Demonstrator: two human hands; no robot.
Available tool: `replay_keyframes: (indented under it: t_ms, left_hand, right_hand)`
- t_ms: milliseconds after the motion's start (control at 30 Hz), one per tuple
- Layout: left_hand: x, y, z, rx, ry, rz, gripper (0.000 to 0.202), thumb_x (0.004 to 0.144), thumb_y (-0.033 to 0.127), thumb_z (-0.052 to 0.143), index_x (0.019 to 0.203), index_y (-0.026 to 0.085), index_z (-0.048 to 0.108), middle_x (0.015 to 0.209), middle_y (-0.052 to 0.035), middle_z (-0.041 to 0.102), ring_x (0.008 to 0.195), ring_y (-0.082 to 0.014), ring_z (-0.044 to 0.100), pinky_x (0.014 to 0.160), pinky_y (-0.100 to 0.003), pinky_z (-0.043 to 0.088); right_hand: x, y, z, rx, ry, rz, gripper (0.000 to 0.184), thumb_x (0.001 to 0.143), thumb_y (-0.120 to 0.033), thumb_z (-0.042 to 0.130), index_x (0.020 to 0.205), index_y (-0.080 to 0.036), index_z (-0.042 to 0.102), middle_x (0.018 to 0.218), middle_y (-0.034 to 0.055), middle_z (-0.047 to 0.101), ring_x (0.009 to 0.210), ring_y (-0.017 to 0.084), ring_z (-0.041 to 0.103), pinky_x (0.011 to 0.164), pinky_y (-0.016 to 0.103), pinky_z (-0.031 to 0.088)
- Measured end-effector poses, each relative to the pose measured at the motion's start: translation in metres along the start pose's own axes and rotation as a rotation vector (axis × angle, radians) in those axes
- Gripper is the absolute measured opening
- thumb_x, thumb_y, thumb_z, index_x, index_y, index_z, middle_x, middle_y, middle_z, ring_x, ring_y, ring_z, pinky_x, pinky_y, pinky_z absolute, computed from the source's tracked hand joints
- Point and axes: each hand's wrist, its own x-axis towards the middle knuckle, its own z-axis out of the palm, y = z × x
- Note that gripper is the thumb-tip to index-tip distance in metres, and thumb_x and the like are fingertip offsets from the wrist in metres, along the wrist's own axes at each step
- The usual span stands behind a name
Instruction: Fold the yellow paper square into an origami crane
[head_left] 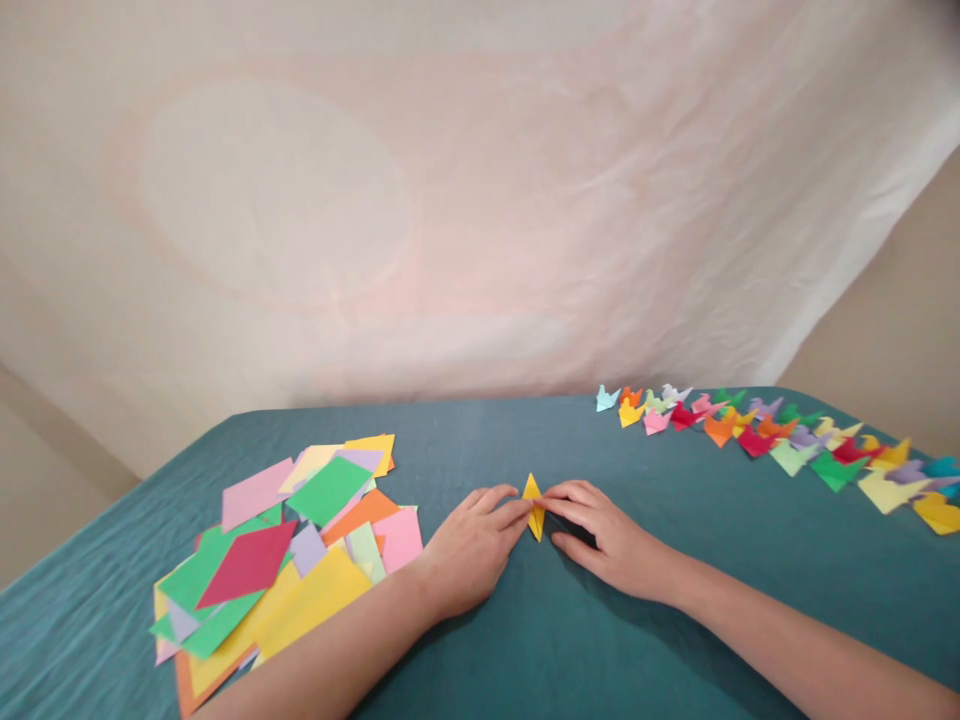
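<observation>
- Between the left hand [480, 545] and the right hand [611, 545], a small yellow folded paper [535, 524] lies on the green cloth [480, 440], one point beyond the fingers and one on the near side.
- Handling, as a judgement: very light, thin, springy along its creases, stiffer where layers stack; it should slide readily on the cloth and could crumple or tear under a hard pull.
- Best hold: likely a soft pinch at the side edges near its middle, with the narrow tips left free.
- Left hand: fingers bent and close together, tips touching the paper's left side; its thumb is hidden, so whether it pinches I cannot tell.
- Right hand: partly open, fingertips on the paper's right side, thumb standing apart from them.
- Left of the left hand: loose coloured sheets [334, 490]. Beyond and right of the right hand: folded paper birds [793, 457].
</observation>
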Motion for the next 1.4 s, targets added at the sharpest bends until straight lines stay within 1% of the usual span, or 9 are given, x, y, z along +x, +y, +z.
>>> replay_keyframes:
  t_ms: [200,433,633,867,1000,1100,1233,1400]
  left_hand:
    - [0.0000,-0.0005,0.0017,-0.019,0.000,-0.002,0.043,0.085,0.011,0.043,0.127,0.017,0.045,0.131,-0.0055,0.048,0.122,-0.0226,0.036,0.101,-0.037,0.032]
    - [-0.0003,-0.0011,0.0046,-0.056,-0.002,-0.016,0.042,0.085,0.012,0.043,0.127,0.015,0.045,0.131,-0.0057,0.048,0.121,-0.0219,0.037,0.102,-0.036,0.032]
    - [-0.0001,-0.0017,0.0016,-0.106,-0.003,-0.032,0.042,0.084,0.012,0.044,0.125,0.017,0.046,0.124,-0.0077,0.051,0.118,-0.0217,0.040,0.101,-0.038,0.034]
    - [0.0001,-0.0023,0.0014,-0.137,0.017,-0.010,0.042,0.083,0.010,0.043,0.124,0.018,0.048,0.121,-0.0082,0.053,0.117,-0.0215,0.042,0.100,-0.038,0.035]
    - [-0.0001,-0.0028,0.0021,-0.143,0.022,-0.004,0.040,0.084,0.010,0.043,0.123,0.017,0.048,0.119,-0.0079,0.054,0.116,-0.0211,0.042,0.100,-0.038,0.035]
    - [-0.0002,-0.0030,0.0022,-0.146,0.023,-0.001,0.040,0.084,0.010,0.042,0.123,0.018,0.048,0.120,-0.0083,0.054,0.116,-0.0217,0.043,0.099,-0.039,0.036]
    - [0.0002,-0.0026,0.0013,-0.148,0.011,-0.006,0.041,0.084,0.011,0.041,0.124,0.019,0.047,0.122,-0.0084,0.052,0.115,-0.0224,0.043,0.098,-0.039,0.036]
    - [0.0005,-0.0017,0.0000,-0.147,-0.003,-0.014,0.042,0.084,0.010,0.042,0.124,0.017,0.046,0.123,-0.0075,0.052,0.115,-0.0221,0.043,0.100,-0.038,0.035]
  right_hand:
    - [-0.0004,0.0012,0.0010,-0.073,-0.012,-0.001,0.042,0.085,-0.021,0.050,0.127,-0.026,0.048,0.115,0.0091,0.052,0.107,0.024,0.047,0.093,0.043,0.041]
    - [-0.0005,0.0007,0.0021,-0.148,-0.045,0.022,0.037,0.087,-0.024,0.049,0.124,-0.024,0.051,0.117,0.0088,0.052,0.109,0.023,0.045,0.093,0.043,0.040]
    - [-0.0009,-0.0010,0.0015,-0.177,-0.053,0.021,0.037,0.088,-0.025,0.048,0.125,-0.025,0.050,0.118,0.0086,0.052,0.108,0.024,0.046,0.091,0.044,0.041]
    - [0.0004,-0.0052,0.0009,-0.241,-0.072,0.022,0.034,0.089,-0.029,0.047,0.123,-0.023,0.052,0.116,0.0089,0.053,0.107,0.023,0.046,0.090,0.043,0.042]
    - [0.0014,-0.0078,0.0027,-0.289,-0.056,0.017,0.033,0.089,-0.030,0.047,0.120,-0.020,0.054,0.120,0.0093,0.052,0.109,0.024,0.045,0.092,0.043,0.041]
    - [0.0022,-0.0085,0.0044,-0.321,-0.041,-0.015,0.033,0.090,-0.029,0.047,0.119,-0.019,0.055,0.124,0.0086,0.051,0.114,0.025,0.042,0.096,0.043,0.040]
    - [0.0026,-0.0073,0.0050,-0.337,-0.043,-0.040,0.036,0.090,-0.030,0.046,0.123,-0.017,0.053,0.124,0.0071,0.054,0.115,0.024,0.041,0.098,0.042,0.038]
    - [0.0017,-0.0073,0.0049,-0.336,-0.045,-0.042,0.037,0.090,-0.031,0.046,0.124,-0.017,0.052,0.126,0.0069,0.054,0.116,0.025,0.041,0.099,0.043,0.037]
